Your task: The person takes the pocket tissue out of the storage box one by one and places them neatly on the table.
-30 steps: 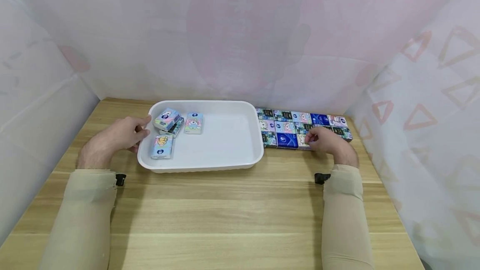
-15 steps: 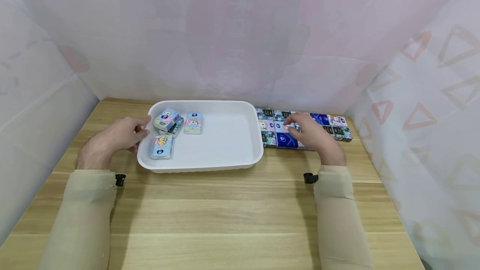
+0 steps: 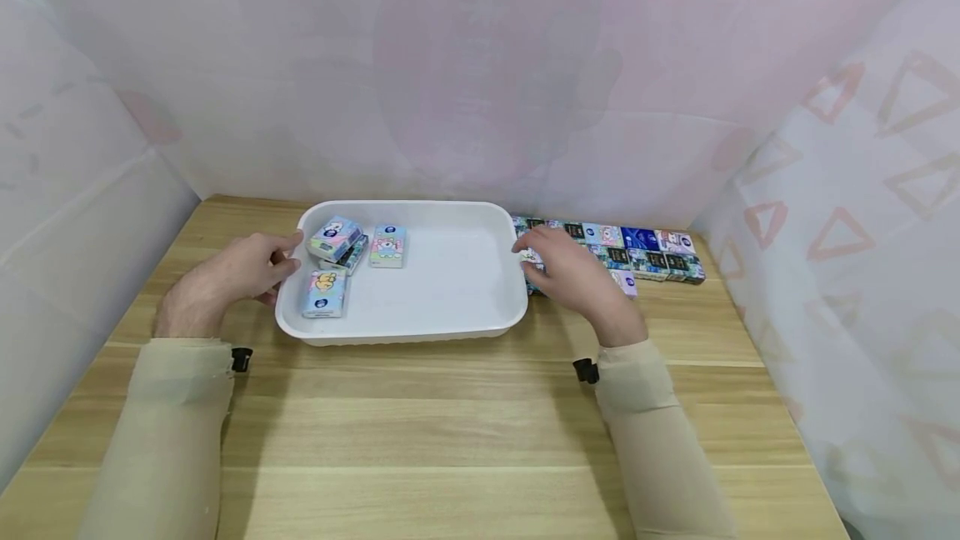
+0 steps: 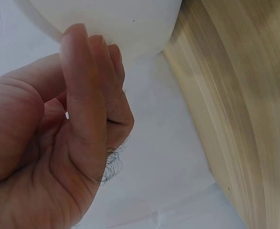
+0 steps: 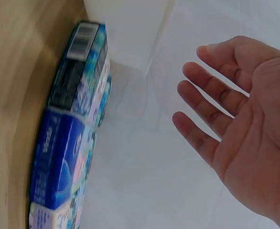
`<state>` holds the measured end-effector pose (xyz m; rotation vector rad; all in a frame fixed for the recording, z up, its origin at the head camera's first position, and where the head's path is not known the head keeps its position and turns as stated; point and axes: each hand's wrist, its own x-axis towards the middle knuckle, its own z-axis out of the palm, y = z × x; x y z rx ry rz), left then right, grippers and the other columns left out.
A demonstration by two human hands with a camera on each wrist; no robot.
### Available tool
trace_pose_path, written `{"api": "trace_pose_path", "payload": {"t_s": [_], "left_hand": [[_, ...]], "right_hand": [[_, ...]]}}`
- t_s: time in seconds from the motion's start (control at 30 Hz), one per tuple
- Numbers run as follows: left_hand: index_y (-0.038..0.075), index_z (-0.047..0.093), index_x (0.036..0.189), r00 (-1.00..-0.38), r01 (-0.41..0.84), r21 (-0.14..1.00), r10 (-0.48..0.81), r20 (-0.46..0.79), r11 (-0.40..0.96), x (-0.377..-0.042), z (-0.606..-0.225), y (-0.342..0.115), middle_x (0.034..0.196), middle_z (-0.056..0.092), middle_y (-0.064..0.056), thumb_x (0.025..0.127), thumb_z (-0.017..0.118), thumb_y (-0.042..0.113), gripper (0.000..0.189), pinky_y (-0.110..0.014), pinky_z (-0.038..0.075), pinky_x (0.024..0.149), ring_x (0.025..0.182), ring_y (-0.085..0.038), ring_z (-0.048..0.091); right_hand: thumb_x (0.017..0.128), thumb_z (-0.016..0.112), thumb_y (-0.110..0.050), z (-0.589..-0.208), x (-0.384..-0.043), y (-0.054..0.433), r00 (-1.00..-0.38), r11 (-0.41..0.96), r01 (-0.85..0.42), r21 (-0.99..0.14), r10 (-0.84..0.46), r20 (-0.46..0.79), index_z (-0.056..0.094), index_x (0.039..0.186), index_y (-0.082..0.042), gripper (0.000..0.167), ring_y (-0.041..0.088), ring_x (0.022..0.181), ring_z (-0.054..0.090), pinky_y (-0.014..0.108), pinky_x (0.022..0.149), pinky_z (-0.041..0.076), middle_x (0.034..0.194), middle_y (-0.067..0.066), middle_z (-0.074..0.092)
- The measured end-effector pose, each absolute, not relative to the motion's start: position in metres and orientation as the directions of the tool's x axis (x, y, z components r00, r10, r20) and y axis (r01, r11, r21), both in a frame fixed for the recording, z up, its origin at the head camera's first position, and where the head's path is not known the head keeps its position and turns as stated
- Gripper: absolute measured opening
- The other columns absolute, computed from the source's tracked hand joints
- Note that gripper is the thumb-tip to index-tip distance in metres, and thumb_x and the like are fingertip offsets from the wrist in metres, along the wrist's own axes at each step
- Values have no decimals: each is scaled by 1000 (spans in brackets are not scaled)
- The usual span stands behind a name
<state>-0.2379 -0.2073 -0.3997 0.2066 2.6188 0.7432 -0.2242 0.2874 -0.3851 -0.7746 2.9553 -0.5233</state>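
A white plastic tray (image 3: pixel 450 307) with a raised rim lies on the wooden table. My left hand (image 3: pixel 238 277) holds its left edge, fingertips against the outer wall (image 4: pixel 140 24) in the left wrist view. Inside the tray, at its left side, are several small tissue packs (image 3: pixel 324 294); one (image 3: pixel 335 238) leans on a dark-patterned pack (image 3: pixel 352 255). My right hand (image 3: pixel 573 277) hovers at the tray's right edge, above rows of tissue packs (image 3: pixel 639 239), its fingers spread and holding nothing. In the right wrist view a blue pack (image 5: pixel 54 157) stands left of that hand, partly cropped.
The rows of packs run right of the tray along the back of the table (image 3: pixel 435 440). A pale printed cloth backdrop (image 3: pixel 465 90) rises behind, with cloth walls on both sides. Black wrist mounts (image 3: pixel 587 371) sit by the sleeves.
My right hand has moved left over the rows of packs, from their front right to the tray's right edge, its fingers opening. My left hand and the tray have stayed put.
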Motion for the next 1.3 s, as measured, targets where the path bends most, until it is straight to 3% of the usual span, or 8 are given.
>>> {"api": "trace_pose_path", "payload": {"t_s": [0.17,0.37,1.3], "left_hand": [[-8,30,179,-906,26,528,244,-346,849,-238,-400,-207,120,64,-30,122,59,8,66,-31,67,69,82,-24,71],[-8,30,179,-907,30,529,245,-342,848,-238,-400,-207,119,63,-29,122,59,8,66,-30,67,69,81,-23,71],[-10,29,178,-903,32,538,255,-347,843,-241,-401,-207,117,61,-28,120,60,6,67,-30,69,71,84,-24,70]], "right_hand": [[117,72,-14,-389,-219,267,-853,805,-508,-306,-519,53,75,147,-4,32,36,136,72,53,116,63,150,15,76],[117,74,-16,-394,-216,240,-823,782,-554,-286,-566,47,73,152,-8,36,34,144,72,50,123,62,155,11,75],[120,70,-33,-425,-227,106,-747,745,-632,-212,-659,-86,59,173,-22,55,24,159,63,42,130,58,174,1,64]]}}
